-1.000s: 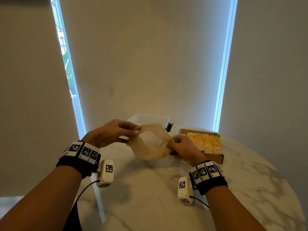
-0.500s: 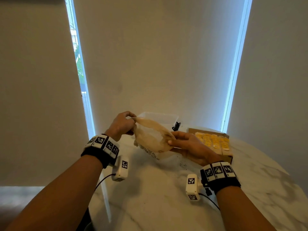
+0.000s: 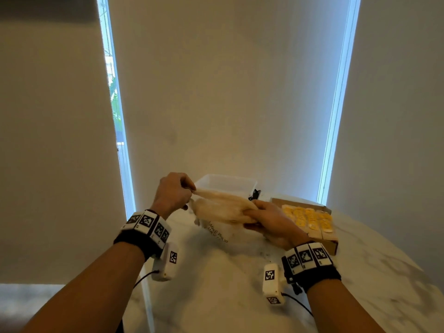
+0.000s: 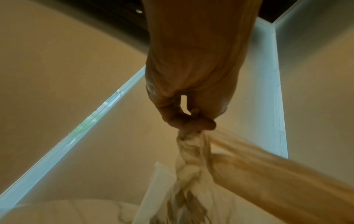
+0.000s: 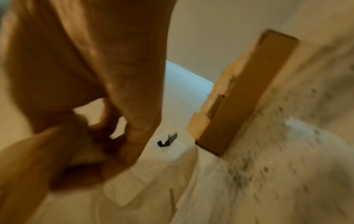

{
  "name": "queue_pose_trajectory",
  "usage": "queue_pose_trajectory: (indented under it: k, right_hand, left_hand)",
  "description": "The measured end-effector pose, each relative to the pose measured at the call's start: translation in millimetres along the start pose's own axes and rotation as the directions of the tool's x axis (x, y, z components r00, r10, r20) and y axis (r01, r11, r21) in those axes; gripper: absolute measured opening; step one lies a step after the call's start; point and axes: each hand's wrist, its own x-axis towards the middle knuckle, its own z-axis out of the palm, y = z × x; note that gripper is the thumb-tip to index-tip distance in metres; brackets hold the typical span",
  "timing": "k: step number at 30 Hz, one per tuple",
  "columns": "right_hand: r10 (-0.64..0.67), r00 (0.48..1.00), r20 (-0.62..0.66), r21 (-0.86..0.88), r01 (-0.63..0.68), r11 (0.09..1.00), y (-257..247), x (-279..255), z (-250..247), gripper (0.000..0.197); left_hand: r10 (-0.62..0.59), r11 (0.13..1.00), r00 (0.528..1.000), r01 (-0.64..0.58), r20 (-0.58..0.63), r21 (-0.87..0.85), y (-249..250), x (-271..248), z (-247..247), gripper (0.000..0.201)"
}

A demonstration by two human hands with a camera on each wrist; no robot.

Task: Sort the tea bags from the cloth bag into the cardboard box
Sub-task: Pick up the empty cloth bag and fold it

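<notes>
Both hands, left hand (image 3: 173,191) and right hand (image 3: 269,221), pinch the cloth bag (image 3: 222,207); behind it a clear tub (image 3: 225,182), right of it the cardboard box (image 3: 329,245) of tea bags (image 3: 308,218).

Cloth bag (image 3: 222,209) aloft, boxed tea bags (image 3: 308,218)

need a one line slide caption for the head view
Both hands, left hand and right hand, hold a cloth bag above a marble table, beside a cardboard box of yellow tea bags.

Bare forearms. Black wristbands (image 3: 134,239) topped with white blocks of black square codes; white camera pods (image 3: 271,282) hung beneath, trailing thin black cables (image 3: 298,305).
</notes>
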Motion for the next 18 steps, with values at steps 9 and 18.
queue_pose_trajectory:
  k: [9,18]
  right_hand:
    - [-0.071,0.978,0.197,0.204,0.03,0.978,-6.5,-6.8,-1.5,0.027]
    - [-0.09,0.956,-0.278,-0.42,-0.037,0.907,-6.1,15.3,6.3,0.021]
  left_hand:
    - [-0.233,0.94,0.971,0.237,0.048,-0.247,-13.3,0.2,-8.1,0.021]
    - [-0.036,0.984,0.852,0.122,0.522,-0.132,25.8,-12.8,-35.7,0.019]
